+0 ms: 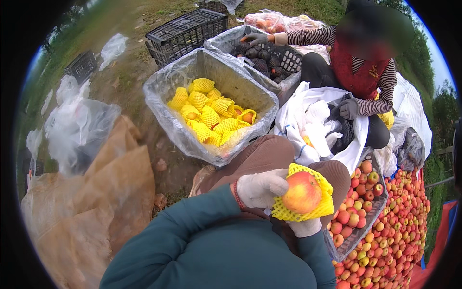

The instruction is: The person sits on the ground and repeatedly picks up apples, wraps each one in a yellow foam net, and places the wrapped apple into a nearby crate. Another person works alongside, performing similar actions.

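Note:
A red and yellow apple [302, 193] sits partly inside a yellow foam net sleeve [325, 191] in front of my body. My left hand [260, 188], in a pale glove, has its fingers curled against the apple and the sleeve's left edge. From below, my gloved right hand [305, 227] supports the sleeve with the apple; its fingers are mostly hidden behind them. Just beyond my legs stands a plastic-lined crate [166, 113] holding several apples in yellow sleeves [210, 117].
At right, a crate of bare apples [353, 212] stands beside a large apple pile [392, 229]. A co-worker [353, 72] sits at far right, near a white sack [293, 123] and a lined crate with dark-netted fruit [262, 60]. Black crates [187, 36] and plastic bags [79, 125] lie leftward.

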Tool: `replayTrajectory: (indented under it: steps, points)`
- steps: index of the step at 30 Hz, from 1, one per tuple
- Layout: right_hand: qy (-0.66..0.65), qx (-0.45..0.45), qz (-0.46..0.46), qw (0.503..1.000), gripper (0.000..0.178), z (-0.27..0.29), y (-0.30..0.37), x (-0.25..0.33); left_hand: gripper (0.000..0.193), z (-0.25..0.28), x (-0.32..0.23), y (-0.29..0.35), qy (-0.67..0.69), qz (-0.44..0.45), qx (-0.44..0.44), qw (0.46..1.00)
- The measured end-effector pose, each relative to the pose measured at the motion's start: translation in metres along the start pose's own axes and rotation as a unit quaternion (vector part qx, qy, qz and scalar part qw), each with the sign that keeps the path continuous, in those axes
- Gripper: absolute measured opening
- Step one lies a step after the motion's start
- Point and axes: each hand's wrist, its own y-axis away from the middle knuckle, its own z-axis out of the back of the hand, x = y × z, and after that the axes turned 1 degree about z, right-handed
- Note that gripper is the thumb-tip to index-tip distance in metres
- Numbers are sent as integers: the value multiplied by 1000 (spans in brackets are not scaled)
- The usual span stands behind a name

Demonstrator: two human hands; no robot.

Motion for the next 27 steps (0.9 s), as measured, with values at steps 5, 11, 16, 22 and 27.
replayTrajectory:
  steps: [5, 11, 16, 22, 27]
  points:
    - [307, 25, 124, 943, 34, -30, -2, 22, 75, 26, 3, 8, 8, -3, -12, 1000]
    - [142, -122, 194, 963, 15, -37, -6, 84, 80, 22, 7, -5, -68, -15, -104, 992]
    - [541, -79, 393, 739, 16, -69, -2, 96, 60, 20, 5, -20, -363, -86, -237, 897]
    - [749, 19, 389, 536, 20, -74, -12, 93, 53, 18, 1, -20, -439, -196, -326, 814]
    - [706, -25, 440, 554, 19, -62, -30, 104, 58, 7, 3, -26, -457, -153, -303, 822]
